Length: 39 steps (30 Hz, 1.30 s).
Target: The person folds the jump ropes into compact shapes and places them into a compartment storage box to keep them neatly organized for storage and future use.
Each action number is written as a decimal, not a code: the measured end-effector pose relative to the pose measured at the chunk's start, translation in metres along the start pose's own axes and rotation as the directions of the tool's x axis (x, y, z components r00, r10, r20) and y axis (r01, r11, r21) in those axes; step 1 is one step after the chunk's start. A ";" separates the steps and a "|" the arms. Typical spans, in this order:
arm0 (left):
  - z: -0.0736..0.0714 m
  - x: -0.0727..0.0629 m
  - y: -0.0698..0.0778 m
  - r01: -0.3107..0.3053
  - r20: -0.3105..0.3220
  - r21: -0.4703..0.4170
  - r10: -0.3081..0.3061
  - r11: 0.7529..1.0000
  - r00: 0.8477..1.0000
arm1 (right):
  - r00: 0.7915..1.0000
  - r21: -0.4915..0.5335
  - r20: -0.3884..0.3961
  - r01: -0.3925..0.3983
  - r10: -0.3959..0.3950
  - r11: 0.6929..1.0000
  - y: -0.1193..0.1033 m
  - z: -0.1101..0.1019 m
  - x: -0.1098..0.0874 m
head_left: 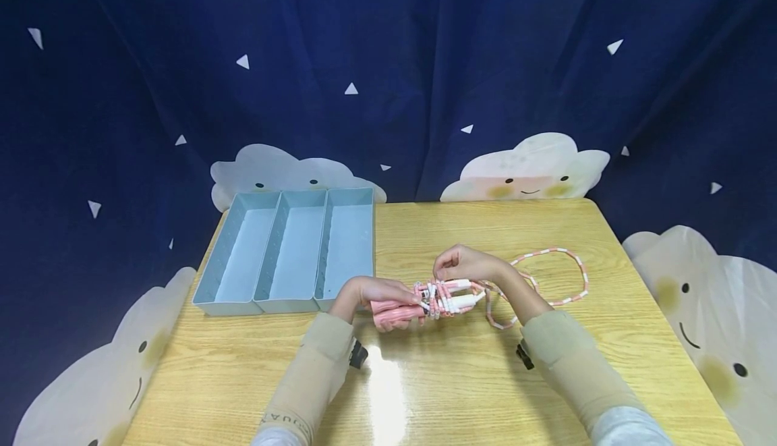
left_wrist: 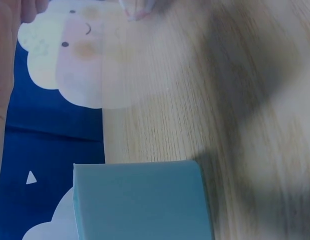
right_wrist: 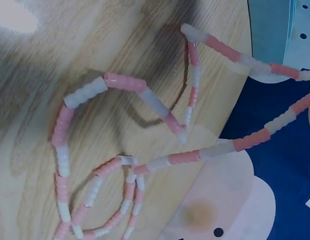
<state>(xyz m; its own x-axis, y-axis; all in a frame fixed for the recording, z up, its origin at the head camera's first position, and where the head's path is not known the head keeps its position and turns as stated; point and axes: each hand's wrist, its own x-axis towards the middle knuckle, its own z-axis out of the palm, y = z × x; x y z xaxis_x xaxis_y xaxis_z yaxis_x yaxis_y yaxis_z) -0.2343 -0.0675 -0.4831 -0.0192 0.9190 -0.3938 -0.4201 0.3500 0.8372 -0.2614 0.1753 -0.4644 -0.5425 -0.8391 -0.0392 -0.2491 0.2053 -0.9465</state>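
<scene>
- One pink-and-white beaded jump rope (head_left: pixel 449 307), bunched up just off the right side of the blue three-compartment tray (head_left: pixel 347 230)
- Left hand (head_left: pixel 378 292), right by the tray's near right corner: grip's clamped around the pink handles (head_left: pixel 397 314)
- Right hand (head_left: pixel 469 264), further right of the tray: fingers curled, grip looks pinched on the beaded cord wound around those handles
- Loose loops (head_left: pixel 585 277) of the rope just kinda sprawl over the wood-grain bench (head_left: pixel 243 378), well right of the tray
- Navy curtain (head_left: pixel 388 28) with smiley clouds (head_left: pixel 534 156) behind the tray
</scene>
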 end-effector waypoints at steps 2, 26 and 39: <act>0.000 0.000 0.000 0.004 0.005 -0.008 -0.004 1.000 1.000 | 1.000 0.004 0.011 -0.002 0.002 1.000 0.003 -0.001 0.000; -0.001 0.001 -0.001 -0.038 0.002 -0.041 0.039 0.998 0.999 | 0.994 0.191 -0.066 -0.069 0.083 0.979 0.020 0.004 -0.009; -0.001 -0.002 -0.002 -0.114 -0.051 -0.020 0.113 0.993 0.992 | 0.968 0.401 -0.161 -0.114 0.192 0.909 0.014 0.018 -0.014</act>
<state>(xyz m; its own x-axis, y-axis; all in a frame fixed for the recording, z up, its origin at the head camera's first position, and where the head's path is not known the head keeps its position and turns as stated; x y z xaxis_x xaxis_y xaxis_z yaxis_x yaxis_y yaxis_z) -0.2341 -0.0706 -0.4845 -0.1124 0.9422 -0.3157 -0.4329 0.2396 0.8690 -0.2425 0.1805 -0.4828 -0.7025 -0.6915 -0.1683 0.1567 0.0803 -0.9844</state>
